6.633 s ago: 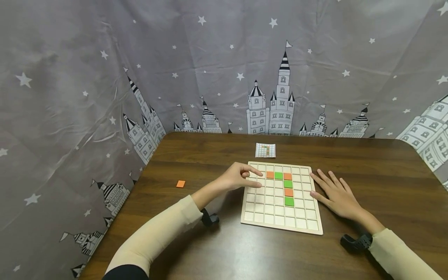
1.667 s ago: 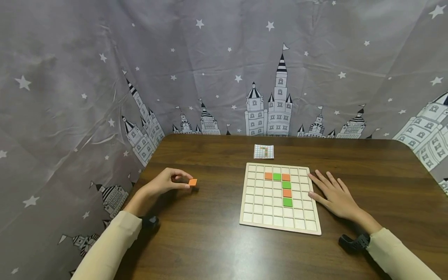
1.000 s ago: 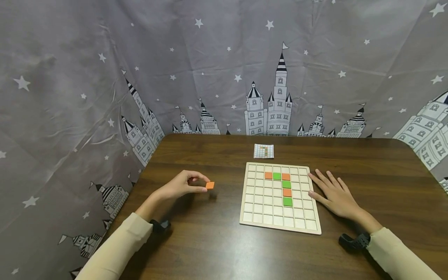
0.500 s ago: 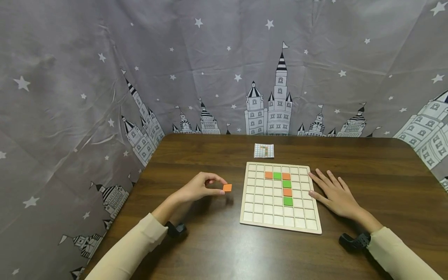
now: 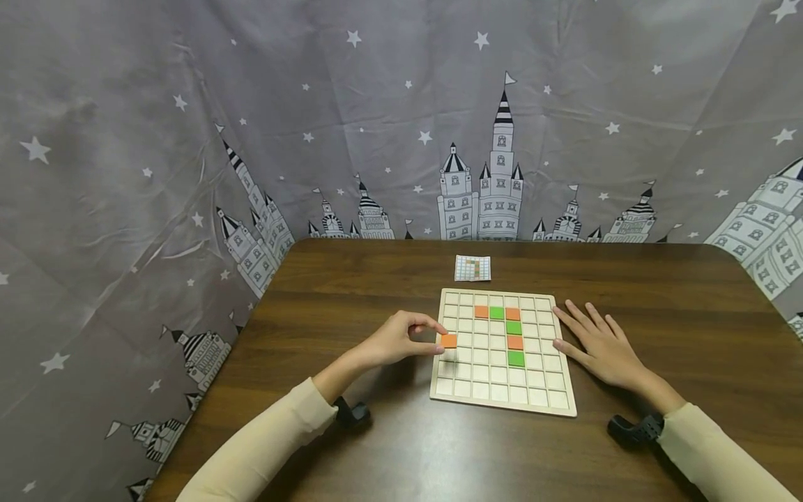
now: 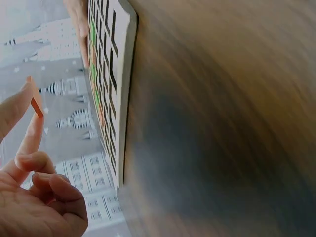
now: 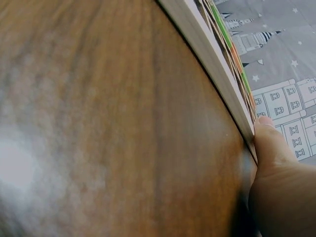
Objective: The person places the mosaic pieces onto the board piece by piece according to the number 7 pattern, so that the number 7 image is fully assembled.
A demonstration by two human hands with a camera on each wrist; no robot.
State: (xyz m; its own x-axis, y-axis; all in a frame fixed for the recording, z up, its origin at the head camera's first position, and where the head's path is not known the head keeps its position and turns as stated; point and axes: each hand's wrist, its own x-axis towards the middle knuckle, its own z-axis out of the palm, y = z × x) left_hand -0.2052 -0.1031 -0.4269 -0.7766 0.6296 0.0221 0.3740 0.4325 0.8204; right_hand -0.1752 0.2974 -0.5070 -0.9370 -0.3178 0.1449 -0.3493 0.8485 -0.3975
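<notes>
Between thumb and index finger, my left hand (image 5: 401, 339) pinches an orange square tile (image 5: 448, 341). The tile is held above the left columns of a pale wooden grid board (image 5: 483, 394). In the left wrist view the same orange tile (image 6: 35, 98) is seen nearly edge-on, with the other fingers curled below. Orange and green tiles sit in the board's cells, three across a row and several down a column, such as a green tile (image 5: 516, 358). My right hand (image 5: 602, 348) lies flat with fingers spread, its thumb (image 7: 265, 121) touching the board's right edge.
Behind the board lies a small printed card (image 5: 472, 268) with a coloured grid pattern. The brown wooden table (image 5: 401, 446) meets a grey curtain (image 5: 351, 84) printed with castles and stars at the back and left.
My left hand went from the board to the orange tile at the table's left, picked it up and carried it right, over the board's left side. The right hand stays in place.
</notes>
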